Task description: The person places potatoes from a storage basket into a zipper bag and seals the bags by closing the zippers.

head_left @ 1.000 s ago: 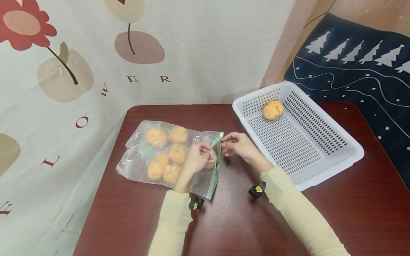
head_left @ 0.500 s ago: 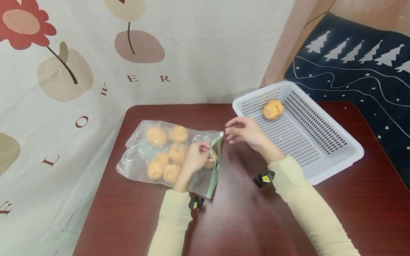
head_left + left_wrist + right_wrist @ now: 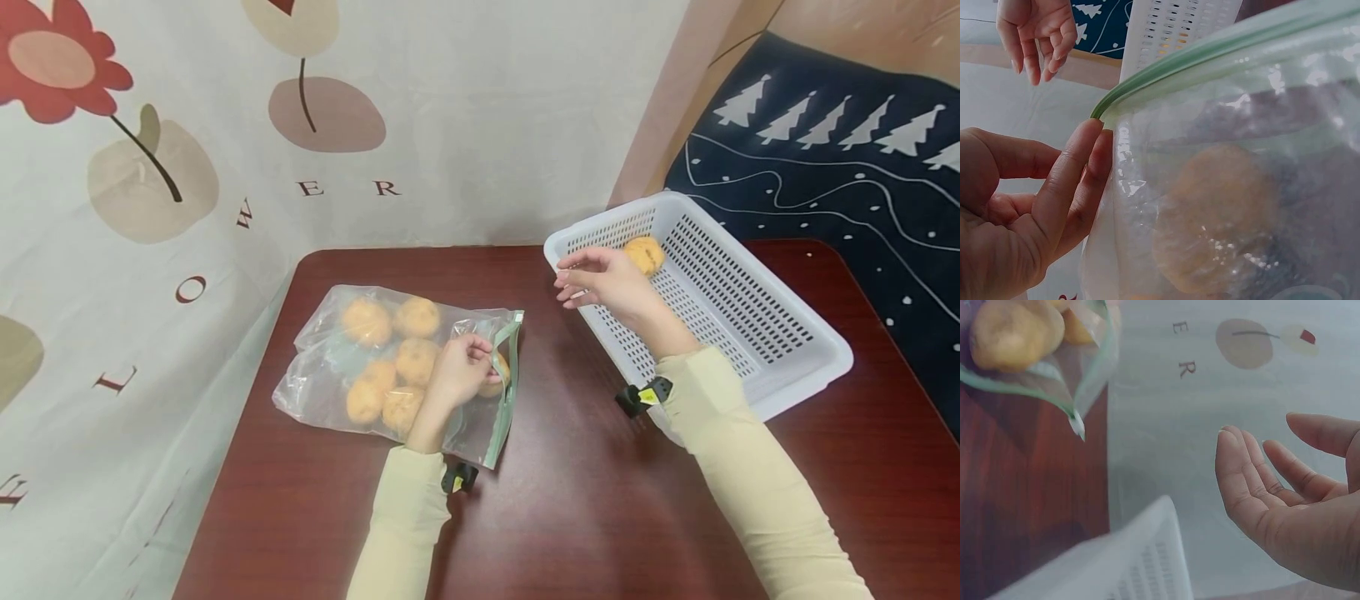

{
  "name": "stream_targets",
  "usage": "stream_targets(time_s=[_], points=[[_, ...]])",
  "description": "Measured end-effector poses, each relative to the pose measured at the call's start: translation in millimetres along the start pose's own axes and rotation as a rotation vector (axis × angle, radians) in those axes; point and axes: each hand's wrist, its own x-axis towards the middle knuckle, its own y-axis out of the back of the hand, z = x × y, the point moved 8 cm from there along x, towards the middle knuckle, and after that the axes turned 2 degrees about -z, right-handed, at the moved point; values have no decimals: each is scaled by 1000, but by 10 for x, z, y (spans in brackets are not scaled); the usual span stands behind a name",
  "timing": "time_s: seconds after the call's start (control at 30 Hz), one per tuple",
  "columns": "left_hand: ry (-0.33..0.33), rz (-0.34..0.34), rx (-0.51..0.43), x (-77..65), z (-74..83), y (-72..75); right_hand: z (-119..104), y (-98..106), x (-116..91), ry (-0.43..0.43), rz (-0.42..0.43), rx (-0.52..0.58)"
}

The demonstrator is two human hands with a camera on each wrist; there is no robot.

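Note:
A clear zip bag (image 3: 322,367) with a green zip edge lies on the table, several potatoes (image 3: 415,361) inside it. My left hand (image 3: 459,367) pinches the green rim of its mouth, which gapes slightly; the left wrist view shows the fingertips on that rim (image 3: 1166,67). Just inside the mouth is one potato (image 3: 1216,219), blurred by the plastic. Over the near-left rim of the white basket (image 3: 806,387) hovers my right hand (image 3: 611,287), its fingers loosely bent with nothing in them. One potato (image 3: 645,254) sits in the basket's far corner, partly hidden by that hand.
The dark red table (image 3: 555,517) carries the bag on the left and the basket on the right. Behind it hangs a pale printed curtain (image 3: 487,125). A navy cloth with white trees (image 3: 825,175) hangs at the right, beyond the basket.
My right hand has moved away from the bag's mouth, rightward and up to the basket's rim. The left hand keeps its hold on the bag, which has not visibly moved.

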Motion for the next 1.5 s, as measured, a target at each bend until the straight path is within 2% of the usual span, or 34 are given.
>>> stream_targets(time_s=[0.17,0.4,0.7,0.87,1.13,1.5], points=[[-6,4,25,-3,-8,2,-48,238,25,1,64,-30],[5,3,27,-5,-14,-3,-17,561,23,-65,132,-64],[-11,-1,56,-13,2,0,167,911,30,-140,179,-110],[-12,-2,52,-12,-2,-1,333,1076,32,-199,225,-194],[-3,-7,23,-12,-18,-11,599,1235,55,-272,262,-242],[0,-7,10,-7,-22,-10,706,1335,108,-257,286,-269]])
